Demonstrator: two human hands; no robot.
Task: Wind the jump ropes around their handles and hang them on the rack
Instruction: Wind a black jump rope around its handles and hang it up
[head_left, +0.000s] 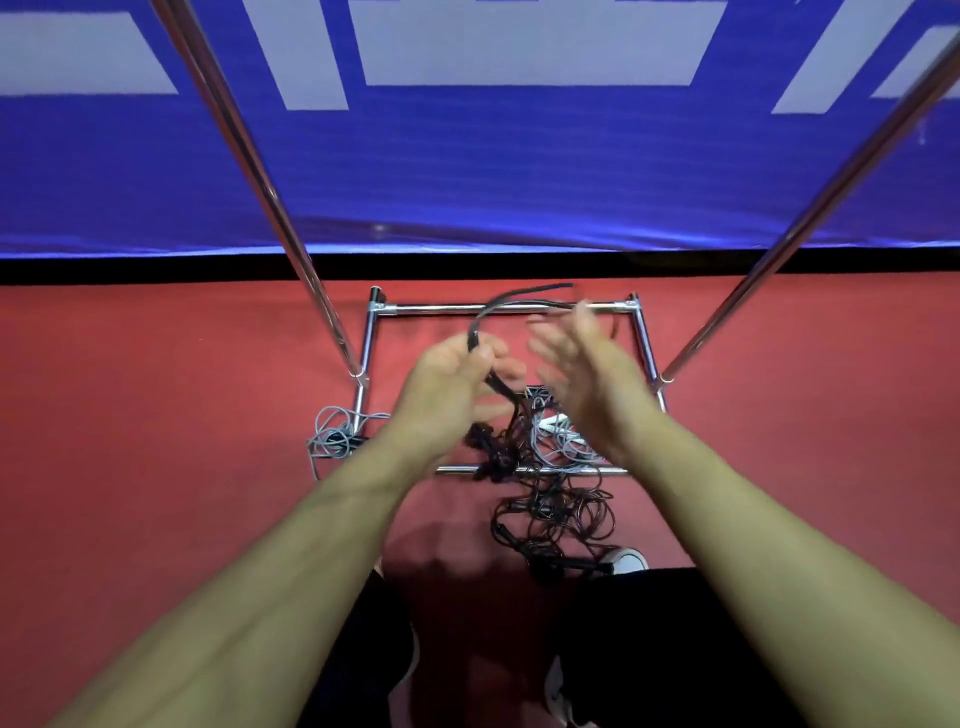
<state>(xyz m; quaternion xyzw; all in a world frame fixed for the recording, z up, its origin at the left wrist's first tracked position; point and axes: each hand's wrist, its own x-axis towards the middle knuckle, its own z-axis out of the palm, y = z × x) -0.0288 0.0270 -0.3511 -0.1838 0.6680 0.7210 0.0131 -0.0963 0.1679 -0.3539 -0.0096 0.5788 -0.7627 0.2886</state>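
Gripping black handles (480, 358), left hand (457, 382) holds them above the rack (501, 309) base; right hand (582, 358) open, blurred — its rope contact unclear. Winding barely begun: black ropes (553, 512) and grey ropes (332, 436) lie tangled on the floor — none seen hung.

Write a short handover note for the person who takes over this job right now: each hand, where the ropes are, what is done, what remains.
Left hand: grips the black jump rope, which arcs up and trails down to the floor.
Right hand: open and motion-blurred; whether it touches the rope is unclear.
On the red floor: a tangled pile of black ropes at the rack base, grey ropes inside the base, one grey bundle at its left corner.
Done: no rope is seen hanging.
Left: wind every rope and hang it.
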